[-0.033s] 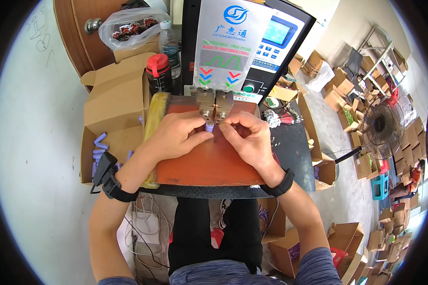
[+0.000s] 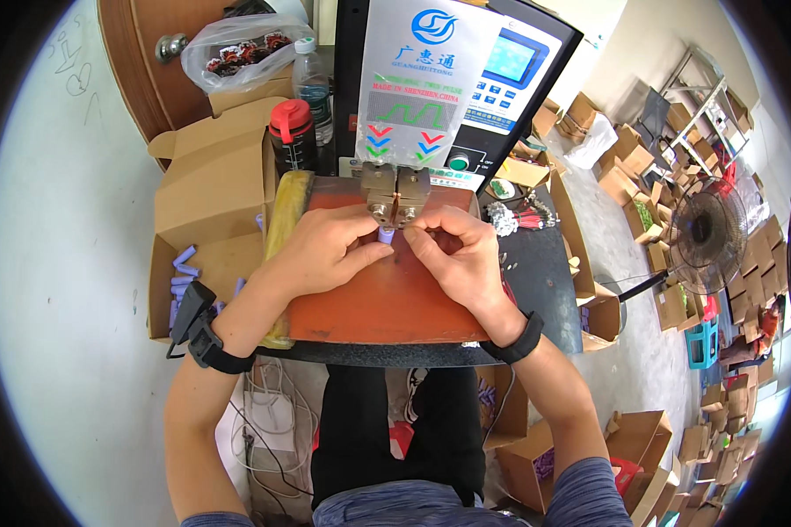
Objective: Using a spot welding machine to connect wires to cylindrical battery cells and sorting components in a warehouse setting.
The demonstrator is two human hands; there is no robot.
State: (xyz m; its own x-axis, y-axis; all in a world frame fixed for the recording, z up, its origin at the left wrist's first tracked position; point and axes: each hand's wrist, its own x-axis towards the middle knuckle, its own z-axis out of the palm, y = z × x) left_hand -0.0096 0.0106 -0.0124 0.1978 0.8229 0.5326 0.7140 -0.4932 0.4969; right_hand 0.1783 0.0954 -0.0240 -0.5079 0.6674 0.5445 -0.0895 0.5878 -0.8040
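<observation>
I look down on two bare hands meeting at the middle of a reddish-brown work board (image 2: 387,307) that lies on a dark table (image 2: 536,263). My left hand (image 2: 321,250) is curled, thumb and forefinger drawn together, pinching a small purple cylinder (image 2: 384,235), a battery cell by the look of it. My right hand (image 2: 457,255) is curled too, its fingertips pressed close on the other side of the same cell, so both hands hold it between them. The cell sits just under a pair of small metal blocks (image 2: 396,195) at the foot of a tall machine (image 2: 466,79) with a white front panel and a blue screen, at the far edge of the board. Whether the cell touches the blocks I cannot tell. Each wrist wears a black band; the left band (image 2: 204,329) carries a small box.

To the left, an open cardboard box (image 2: 211,211) holds more purple cells (image 2: 183,268). Behind it stand a dark bottle with a red cap (image 2: 292,136) and a clear plastic bottle (image 2: 312,83). A yellowish block (image 2: 286,211) lies along the board's left edge. Many cardboard boxes and a floor fan (image 2: 707,237) fill the floor to the right
</observation>
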